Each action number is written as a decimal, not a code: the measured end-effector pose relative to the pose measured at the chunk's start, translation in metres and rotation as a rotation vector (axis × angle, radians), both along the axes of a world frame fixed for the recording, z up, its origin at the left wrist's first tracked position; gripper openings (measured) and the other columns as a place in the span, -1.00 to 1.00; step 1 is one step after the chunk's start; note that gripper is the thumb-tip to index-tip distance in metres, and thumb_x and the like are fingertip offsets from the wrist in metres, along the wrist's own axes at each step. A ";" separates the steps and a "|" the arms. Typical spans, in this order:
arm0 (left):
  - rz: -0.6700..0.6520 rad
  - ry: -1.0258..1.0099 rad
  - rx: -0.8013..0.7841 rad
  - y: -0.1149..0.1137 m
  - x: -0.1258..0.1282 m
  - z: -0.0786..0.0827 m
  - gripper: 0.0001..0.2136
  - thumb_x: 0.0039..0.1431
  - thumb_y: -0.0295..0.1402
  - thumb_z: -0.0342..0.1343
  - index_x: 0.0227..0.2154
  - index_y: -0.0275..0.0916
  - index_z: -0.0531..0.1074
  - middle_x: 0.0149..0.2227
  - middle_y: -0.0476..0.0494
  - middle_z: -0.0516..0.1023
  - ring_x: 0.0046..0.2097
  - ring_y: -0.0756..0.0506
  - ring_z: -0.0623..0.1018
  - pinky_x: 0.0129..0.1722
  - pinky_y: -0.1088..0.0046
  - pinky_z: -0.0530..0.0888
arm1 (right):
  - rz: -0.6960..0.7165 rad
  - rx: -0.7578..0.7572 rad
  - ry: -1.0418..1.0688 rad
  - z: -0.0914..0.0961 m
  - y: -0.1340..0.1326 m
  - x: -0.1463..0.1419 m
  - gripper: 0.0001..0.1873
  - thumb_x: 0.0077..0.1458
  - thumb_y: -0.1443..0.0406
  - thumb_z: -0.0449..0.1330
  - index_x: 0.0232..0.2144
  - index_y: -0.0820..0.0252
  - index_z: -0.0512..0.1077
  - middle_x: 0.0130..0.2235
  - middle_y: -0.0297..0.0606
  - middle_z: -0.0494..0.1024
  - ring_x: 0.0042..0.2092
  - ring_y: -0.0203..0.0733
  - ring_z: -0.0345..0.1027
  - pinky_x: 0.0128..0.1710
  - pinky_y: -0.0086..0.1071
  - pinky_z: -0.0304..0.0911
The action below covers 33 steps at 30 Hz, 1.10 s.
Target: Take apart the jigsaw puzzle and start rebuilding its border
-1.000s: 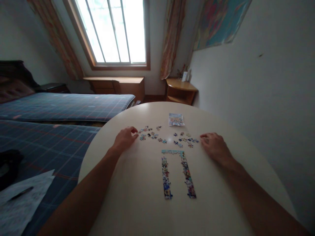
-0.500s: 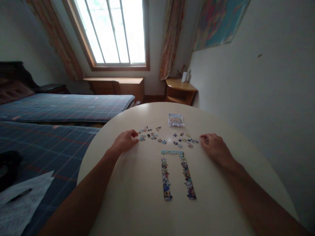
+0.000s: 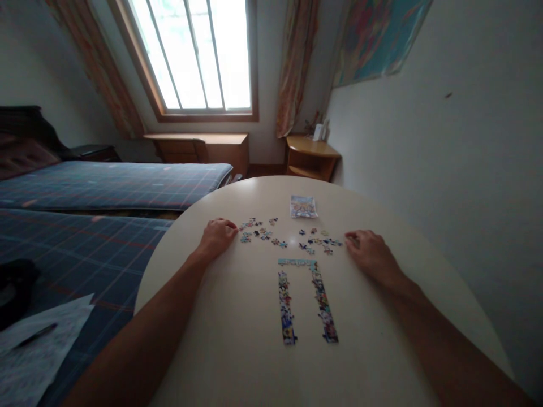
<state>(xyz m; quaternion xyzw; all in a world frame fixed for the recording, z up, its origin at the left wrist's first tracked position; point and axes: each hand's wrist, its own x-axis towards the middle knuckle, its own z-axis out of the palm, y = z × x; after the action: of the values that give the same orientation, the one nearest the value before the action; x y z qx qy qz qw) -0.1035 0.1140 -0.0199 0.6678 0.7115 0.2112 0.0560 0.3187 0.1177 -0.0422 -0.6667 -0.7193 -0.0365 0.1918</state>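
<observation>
A partly joined jigsaw border (image 3: pixel 306 294), a top strip with two side strips, lies on the round cream table (image 3: pixel 237 350). Several loose pieces (image 3: pixel 259 232) are scattered left of centre and several more (image 3: pixel 319 242) to the right. My left hand (image 3: pixel 217 237) rests at the left cluster with its fingers curled down and pressed together near a piece; what they hold, if anything, is hidden. My right hand (image 3: pixel 370 251) lies by the right cluster, its fingers bent onto the table beside the pieces. A small picture card (image 3: pixel 303 206) lies farther back.
Two beds with blue plaid covers (image 3: pixel 97 192) stand to the left, with a white paper and pen (image 3: pixel 38 339) on the nearer one. A wall runs along the right. A wooden corner stand (image 3: pixel 311 155) and low cabinet (image 3: pixel 199 148) sit under the window.
My left hand has shifted slightly at the left cluster of pieces. The right hand and the joined border stay where they were.
</observation>
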 end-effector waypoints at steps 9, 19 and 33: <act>-0.013 -0.065 -0.021 -0.001 0.004 0.000 -0.82 0.16 -0.33 0.10 -0.24 -0.22 0.56 -0.22 -0.15 0.64 -0.18 -0.12 0.58 -0.13 0.42 0.46 | -0.003 0.007 -0.023 0.002 -0.002 -0.002 -0.72 0.17 0.26 0.10 -0.16 0.22 0.54 -0.12 -0.05 0.57 -0.08 0.00 0.42 0.00 -0.14 0.29; -0.145 -0.006 -0.070 -0.015 0.009 0.004 -0.80 0.05 -0.18 0.24 -0.30 -0.13 0.60 -0.22 -0.13 0.63 -0.12 -0.17 0.57 -0.09 0.35 0.44 | 0.014 0.007 0.010 0.001 -0.001 -0.001 -0.72 0.17 0.26 0.10 -0.15 0.22 0.54 -0.12 -0.03 0.56 -0.06 0.00 0.41 0.02 -0.13 0.27; -0.171 0.018 -0.087 -0.021 0.017 0.011 -0.78 0.18 -0.26 0.12 -0.21 -0.20 0.59 -0.20 -0.17 0.62 -0.16 -0.14 0.57 -0.11 0.40 0.44 | 0.016 -0.015 0.002 0.005 -0.004 -0.003 -0.72 0.19 0.26 0.09 -0.15 0.23 0.53 -0.10 -0.02 0.55 -0.04 0.00 0.40 0.02 -0.13 0.28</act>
<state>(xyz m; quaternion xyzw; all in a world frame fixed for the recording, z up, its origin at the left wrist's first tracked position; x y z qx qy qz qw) -0.0862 0.0933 -0.0093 0.7251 0.6608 0.1686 0.0961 0.3157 0.1141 -0.0370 -0.6625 -0.7246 -0.0289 0.1878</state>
